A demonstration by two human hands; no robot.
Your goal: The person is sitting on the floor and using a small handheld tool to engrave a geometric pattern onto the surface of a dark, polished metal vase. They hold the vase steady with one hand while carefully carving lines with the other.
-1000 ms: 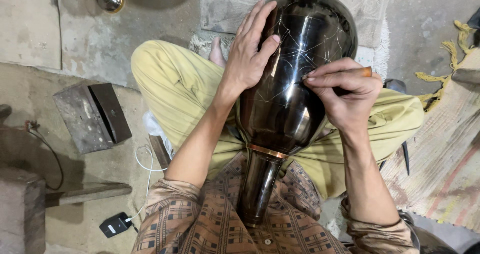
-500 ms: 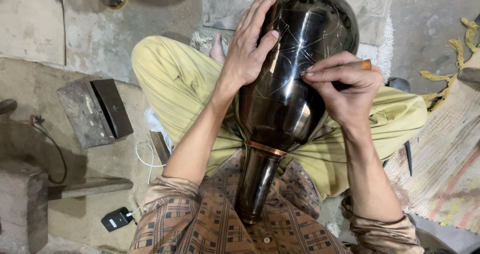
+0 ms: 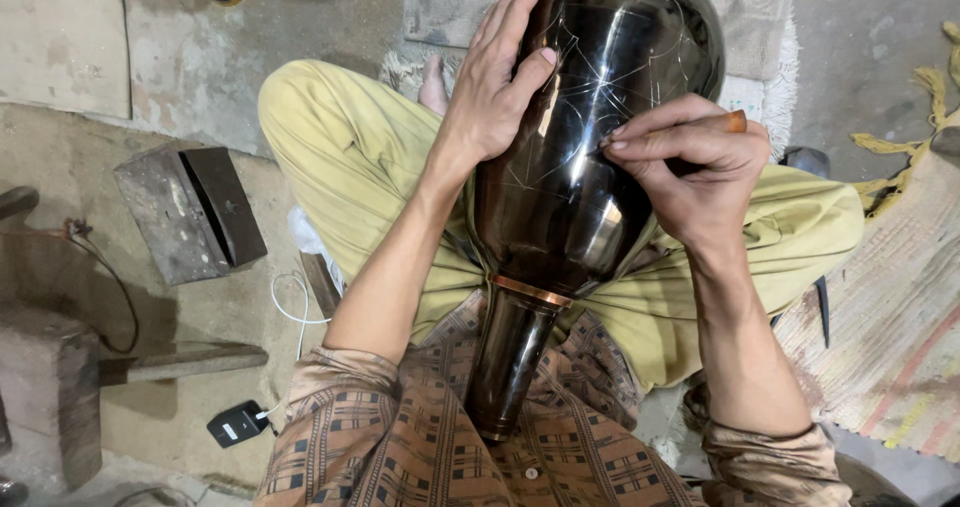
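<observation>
1. Head view: a large dark glossy vase (image 3: pixel 590 167) lies across our lap, neck toward our chest, faint scratched lines on its belly.
2. Our left hand (image 3: pixel 495 87) lies spread flat on the vase's upper left side.
3. Our right hand (image 3: pixel 700 172) pinches a small wooden-handled tool (image 3: pixel 735 122), fingertips against the vase.
4. A metal block (image 3: pixel 190 207) and a black charger (image 3: pixel 237 424) sit on the floor to the left.

Grey metal block (image 3: pixel 190 210) on floor at left; black charger (image 3: pixel 237 423) with white cable (image 3: pixel 290 307); striped rug (image 3: pixel 890 337) at right.
</observation>
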